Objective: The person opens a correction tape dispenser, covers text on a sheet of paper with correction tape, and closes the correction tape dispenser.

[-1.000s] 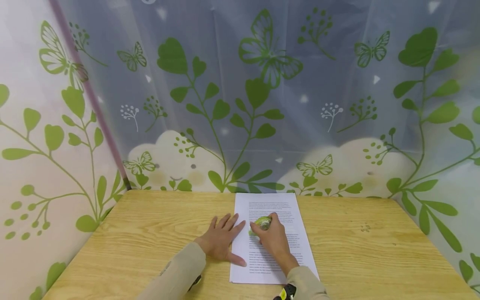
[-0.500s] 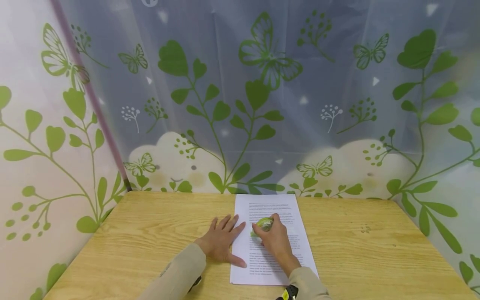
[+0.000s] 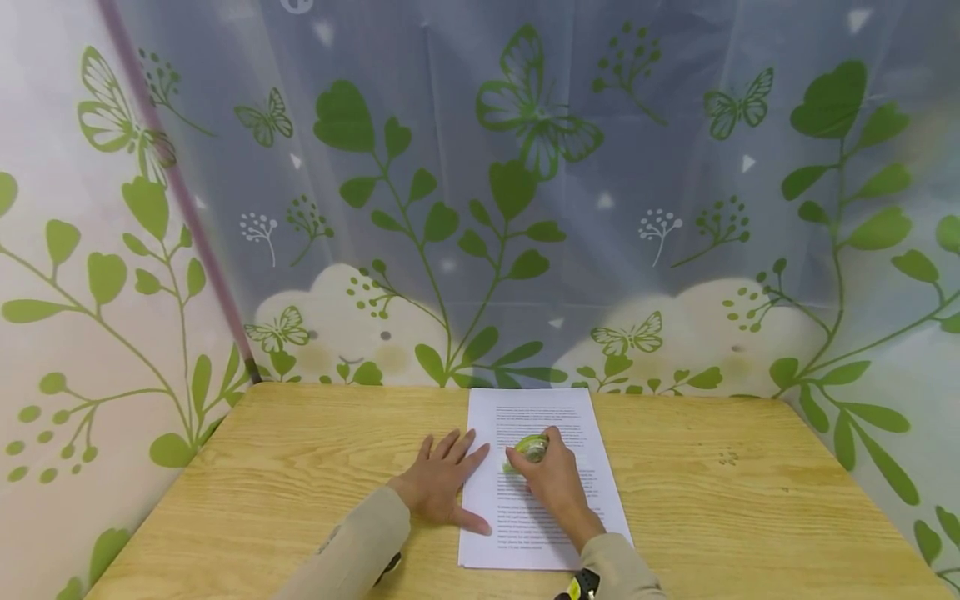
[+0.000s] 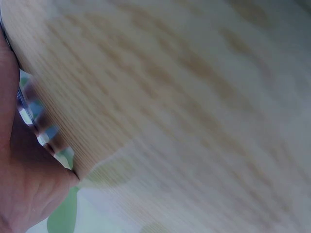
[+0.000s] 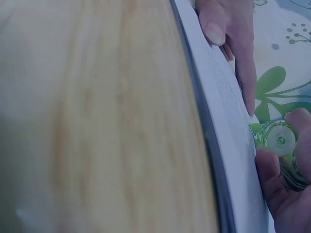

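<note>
My right hand point(image 3: 558, 487) pinches a green, see-through correction tape point(image 3: 534, 448) between thumb and fingers. Its tip is down at the printed lines of the paper stack point(image 3: 480, 548), left of the sheet's middle. The right wrist view shows the round reel of the correction tape point(image 5: 281, 140) edge-on to the paper, with fingers on either side. Spread flat, my left hand point(image 3: 441, 483) rests across the stack's left edge, thumb and fingertips on the top sheet. In the left wrist view only part of the left hand point(image 4: 29, 179) shows, at the left border.
The stack lies on a wood-grain table point(image 3: 322, 450) and reaches its far edge. Behind it hangs a curtain point(image 3: 450, 208) printed with leaves and butterflies, which also closes off both sides. Small marks dot the tabletop at the right.
My right hand has slid slightly rightward along the text with the correction tape. The left hand has stayed in place on the paper.
</note>
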The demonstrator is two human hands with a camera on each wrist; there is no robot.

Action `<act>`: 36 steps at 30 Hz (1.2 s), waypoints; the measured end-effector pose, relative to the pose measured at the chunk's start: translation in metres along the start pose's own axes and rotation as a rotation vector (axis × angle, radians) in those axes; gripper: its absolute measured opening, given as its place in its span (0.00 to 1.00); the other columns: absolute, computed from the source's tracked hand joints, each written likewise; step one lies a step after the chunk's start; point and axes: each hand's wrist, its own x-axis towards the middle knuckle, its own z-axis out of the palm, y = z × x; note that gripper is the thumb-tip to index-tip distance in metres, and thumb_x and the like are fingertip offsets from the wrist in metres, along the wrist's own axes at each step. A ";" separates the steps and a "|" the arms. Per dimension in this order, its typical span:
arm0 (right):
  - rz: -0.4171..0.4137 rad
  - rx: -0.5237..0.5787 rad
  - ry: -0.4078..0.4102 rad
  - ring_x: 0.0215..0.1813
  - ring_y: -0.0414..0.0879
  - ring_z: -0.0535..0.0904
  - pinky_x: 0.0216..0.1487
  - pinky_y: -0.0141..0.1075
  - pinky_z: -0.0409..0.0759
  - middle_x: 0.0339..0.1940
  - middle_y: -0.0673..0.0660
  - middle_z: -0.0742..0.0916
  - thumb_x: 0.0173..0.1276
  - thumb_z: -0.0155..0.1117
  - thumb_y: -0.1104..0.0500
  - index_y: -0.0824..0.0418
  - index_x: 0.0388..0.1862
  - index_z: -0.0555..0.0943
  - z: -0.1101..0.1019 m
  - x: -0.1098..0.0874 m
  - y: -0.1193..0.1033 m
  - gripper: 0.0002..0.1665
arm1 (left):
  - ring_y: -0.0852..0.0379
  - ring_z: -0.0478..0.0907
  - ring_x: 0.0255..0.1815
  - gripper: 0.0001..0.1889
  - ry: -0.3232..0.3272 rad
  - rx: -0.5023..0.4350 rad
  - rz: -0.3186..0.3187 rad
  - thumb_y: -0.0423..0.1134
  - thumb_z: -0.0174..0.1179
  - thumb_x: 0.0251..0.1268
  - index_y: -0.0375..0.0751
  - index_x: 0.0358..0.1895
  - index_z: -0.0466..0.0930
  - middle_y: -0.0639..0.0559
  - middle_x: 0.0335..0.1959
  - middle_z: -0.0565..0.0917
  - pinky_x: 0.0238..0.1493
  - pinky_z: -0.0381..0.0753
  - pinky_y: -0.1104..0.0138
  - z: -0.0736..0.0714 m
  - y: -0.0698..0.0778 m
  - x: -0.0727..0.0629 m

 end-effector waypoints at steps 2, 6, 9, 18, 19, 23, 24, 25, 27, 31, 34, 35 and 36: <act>-0.001 -0.003 0.004 0.20 0.41 0.76 0.23 0.33 0.76 0.29 0.56 0.81 0.60 0.71 0.49 0.65 0.48 0.67 -0.001 0.000 0.001 0.30 | 0.38 0.44 0.74 0.59 0.000 0.001 0.001 0.80 0.51 0.44 0.47 0.77 0.47 0.40 0.76 0.47 0.66 0.45 0.38 0.000 0.000 0.000; -0.005 -0.004 0.010 0.19 0.41 0.76 0.22 0.33 0.76 0.28 0.56 0.81 0.60 0.71 0.49 0.65 0.47 0.67 -0.002 0.001 0.002 0.30 | 0.38 0.43 0.74 0.59 -0.001 0.006 0.001 0.81 0.51 0.44 0.47 0.77 0.47 0.41 0.76 0.46 0.66 0.45 0.38 0.001 -0.001 0.000; -0.005 -0.003 0.014 0.18 0.41 0.76 0.22 0.33 0.75 0.28 0.55 0.81 0.59 0.71 0.49 0.65 0.46 0.67 -0.003 0.001 0.003 0.29 | 0.39 0.42 0.75 0.60 -0.004 0.009 -0.003 0.81 0.50 0.43 0.48 0.77 0.46 0.41 0.77 0.45 0.66 0.44 0.38 0.001 -0.001 0.001; 0.008 0.027 0.001 0.16 0.42 0.75 0.19 0.34 0.75 0.28 0.56 0.81 0.60 0.71 0.49 0.65 0.49 0.66 -0.007 0.000 0.005 0.31 | 0.38 0.41 0.75 0.60 -0.010 0.002 -0.004 0.81 0.50 0.43 0.48 0.77 0.46 0.41 0.77 0.44 0.66 0.43 0.38 0.002 -0.002 0.001; 0.010 0.033 0.002 0.16 0.42 0.75 0.19 0.34 0.75 0.27 0.56 0.81 0.60 0.71 0.49 0.65 0.49 0.66 -0.007 0.000 0.005 0.31 | 0.38 0.42 0.75 0.60 -0.010 0.003 -0.006 0.81 0.50 0.43 0.48 0.77 0.46 0.41 0.77 0.45 0.66 0.44 0.38 0.002 -0.002 0.001; 0.014 0.038 0.006 0.14 0.42 0.75 0.19 0.34 0.75 0.26 0.56 0.82 0.60 0.71 0.50 0.65 0.49 0.66 -0.009 -0.001 0.006 0.30 | 0.39 0.43 0.75 0.61 -0.011 0.009 -0.015 0.82 0.50 0.42 0.48 0.77 0.47 0.42 0.77 0.46 0.66 0.44 0.38 0.002 -0.001 0.001; 0.014 0.035 0.007 0.14 0.42 0.75 0.19 0.34 0.75 0.26 0.56 0.82 0.60 0.71 0.50 0.65 0.49 0.66 -0.009 -0.001 0.006 0.30 | 0.39 0.43 0.75 0.61 -0.010 0.011 -0.017 0.82 0.50 0.42 0.49 0.77 0.47 0.42 0.77 0.46 0.66 0.44 0.38 0.002 -0.001 0.001; 0.013 0.032 0.009 0.14 0.42 0.75 0.19 0.34 0.75 0.26 0.56 0.82 0.60 0.71 0.50 0.65 0.48 0.66 -0.010 -0.001 0.007 0.30 | 0.39 0.43 0.75 0.61 -0.009 0.011 -0.018 0.82 0.50 0.41 0.49 0.77 0.47 0.42 0.77 0.46 0.66 0.45 0.39 0.002 -0.001 0.001; 0.014 0.026 0.011 0.14 0.42 0.75 0.19 0.34 0.75 0.26 0.55 0.82 0.60 0.71 0.50 0.65 0.48 0.66 -0.011 -0.001 0.007 0.30 | 0.39 0.43 0.75 0.61 -0.010 0.014 -0.019 0.82 0.50 0.41 0.49 0.77 0.47 0.42 0.77 0.46 0.66 0.45 0.39 0.002 -0.001 0.002; 0.022 0.022 0.016 0.15 0.42 0.75 0.20 0.34 0.76 0.26 0.56 0.81 0.60 0.71 0.50 0.65 0.48 0.66 -0.013 -0.001 0.008 0.29 | 0.39 0.43 0.75 0.61 -0.014 0.007 -0.015 0.82 0.50 0.42 0.49 0.77 0.46 0.42 0.77 0.46 0.66 0.45 0.38 0.002 0.000 0.002; 0.023 0.026 0.019 0.16 0.42 0.76 0.20 0.34 0.76 0.25 0.55 0.81 0.60 0.71 0.50 0.64 0.47 0.66 -0.014 -0.001 0.010 0.29 | 0.38 0.43 0.75 0.60 -0.015 -0.007 -0.013 0.81 0.52 0.43 0.48 0.77 0.47 0.41 0.77 0.46 0.66 0.45 0.38 0.001 0.000 0.001; 0.022 0.029 0.020 0.15 0.42 0.76 0.20 0.34 0.76 0.25 0.55 0.81 0.59 0.71 0.50 0.64 0.47 0.67 -0.015 -0.001 0.010 0.29 | 0.38 0.43 0.74 0.60 -0.014 -0.010 -0.012 0.81 0.52 0.43 0.48 0.77 0.47 0.41 0.76 0.46 0.66 0.45 0.38 0.000 0.001 0.001; 0.021 0.031 0.021 0.15 0.42 0.76 0.19 0.34 0.76 0.24 0.55 0.81 0.59 0.72 0.50 0.64 0.46 0.67 -0.015 -0.001 0.011 0.29 | 0.38 0.43 0.74 0.60 -0.012 -0.012 -0.011 0.80 0.53 0.43 0.47 0.77 0.48 0.41 0.76 0.46 0.66 0.45 0.38 0.000 0.001 0.001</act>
